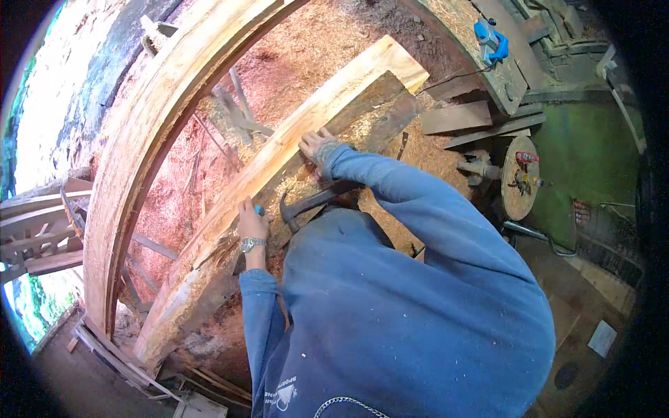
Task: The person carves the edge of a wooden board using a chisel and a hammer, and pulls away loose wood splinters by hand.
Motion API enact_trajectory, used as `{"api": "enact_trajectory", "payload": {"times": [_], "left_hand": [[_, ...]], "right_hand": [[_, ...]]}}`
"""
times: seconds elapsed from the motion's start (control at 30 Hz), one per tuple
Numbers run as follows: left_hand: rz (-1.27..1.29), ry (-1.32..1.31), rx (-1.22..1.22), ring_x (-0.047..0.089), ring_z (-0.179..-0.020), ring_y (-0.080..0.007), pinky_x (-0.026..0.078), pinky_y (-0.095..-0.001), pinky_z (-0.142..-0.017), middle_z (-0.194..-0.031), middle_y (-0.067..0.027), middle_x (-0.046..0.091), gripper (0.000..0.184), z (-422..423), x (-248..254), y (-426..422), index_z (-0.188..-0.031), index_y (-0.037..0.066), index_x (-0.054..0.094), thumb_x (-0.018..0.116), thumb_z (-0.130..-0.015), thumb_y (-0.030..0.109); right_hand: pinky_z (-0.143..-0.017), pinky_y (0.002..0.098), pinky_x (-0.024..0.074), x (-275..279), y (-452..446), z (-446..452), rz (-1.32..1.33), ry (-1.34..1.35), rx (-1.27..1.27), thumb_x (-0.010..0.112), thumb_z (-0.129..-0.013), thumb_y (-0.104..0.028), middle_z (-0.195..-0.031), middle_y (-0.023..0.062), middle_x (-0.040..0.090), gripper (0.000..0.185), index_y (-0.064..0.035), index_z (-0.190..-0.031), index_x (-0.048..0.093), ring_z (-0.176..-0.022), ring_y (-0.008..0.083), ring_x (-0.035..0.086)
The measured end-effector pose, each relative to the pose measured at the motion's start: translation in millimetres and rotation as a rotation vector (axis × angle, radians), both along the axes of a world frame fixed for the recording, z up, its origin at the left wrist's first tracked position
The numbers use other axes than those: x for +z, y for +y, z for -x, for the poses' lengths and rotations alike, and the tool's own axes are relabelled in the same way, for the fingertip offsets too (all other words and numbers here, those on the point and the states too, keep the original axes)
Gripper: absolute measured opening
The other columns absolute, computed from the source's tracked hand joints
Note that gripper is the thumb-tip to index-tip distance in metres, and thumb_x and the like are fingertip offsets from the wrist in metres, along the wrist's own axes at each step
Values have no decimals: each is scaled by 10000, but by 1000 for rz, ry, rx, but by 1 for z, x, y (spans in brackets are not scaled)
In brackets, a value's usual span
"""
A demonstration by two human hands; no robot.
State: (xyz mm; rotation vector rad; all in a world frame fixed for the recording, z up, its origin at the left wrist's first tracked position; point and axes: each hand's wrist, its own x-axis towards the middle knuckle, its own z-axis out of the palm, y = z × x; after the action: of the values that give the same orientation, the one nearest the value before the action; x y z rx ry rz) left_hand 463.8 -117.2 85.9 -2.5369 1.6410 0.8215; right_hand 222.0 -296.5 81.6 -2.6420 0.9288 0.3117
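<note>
A long, pale, curved timber [279,143] runs diagonally in front of my body, with wood shavings along its near side. My right hand [318,148] rests at the timber's upper middle, its fingers bent over the wood. Lower down, my left hand [254,224], with a metal-banded watch on the wrist, lies at the timber's near edge. Its fingers are closed around a small object with a blue end [260,210]; the rest is hidden. Between my hands and my torso lies a claw hammer [306,205], its handle pointing right.
A larger curved timber [132,174] arches at the left. A blue power tool [491,43] sits on a board at the upper right. Several offcuts [456,117] and a round stool [520,180] with small items stand right. Sawdust [293,63] covers the ground.
</note>
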Motion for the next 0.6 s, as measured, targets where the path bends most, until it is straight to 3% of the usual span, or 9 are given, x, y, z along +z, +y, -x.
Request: {"api": "enact_trajectory", "payload": {"times": [0.2,0.5,0.6], "left_hand": [[49,-17,12,631,-958,-384,530,-471,-757,-1186,-109,556,610,-1,5,-7,-1179,94,550,847,-660,210],[108,-14,72,638,-894,-398,511,-503,-703,-1115,-112,558,604,1,13,-6,-1086,92,531,878,-609,222],[57,-30,100,640,-902,-394,515,-503,-715,-1118,-114,559,622,1,10,-8,-1086,97,513,884,-605,230]], "right_hand": [[-1030,529,339,-8,-15,-5,-119,-15,69,904,-502,-376,-1313,170,494,872,-11,-1191,513,-1273,316,443],[-1013,450,388,-21,-24,-6,-125,-64,58,912,-496,-313,-1241,166,498,836,-6,-1163,512,-1232,350,445],[-1022,450,374,-7,-30,-15,-209,65,70,898,-520,-335,-1262,166,497,872,-5,-1220,496,-1249,332,443]]}}
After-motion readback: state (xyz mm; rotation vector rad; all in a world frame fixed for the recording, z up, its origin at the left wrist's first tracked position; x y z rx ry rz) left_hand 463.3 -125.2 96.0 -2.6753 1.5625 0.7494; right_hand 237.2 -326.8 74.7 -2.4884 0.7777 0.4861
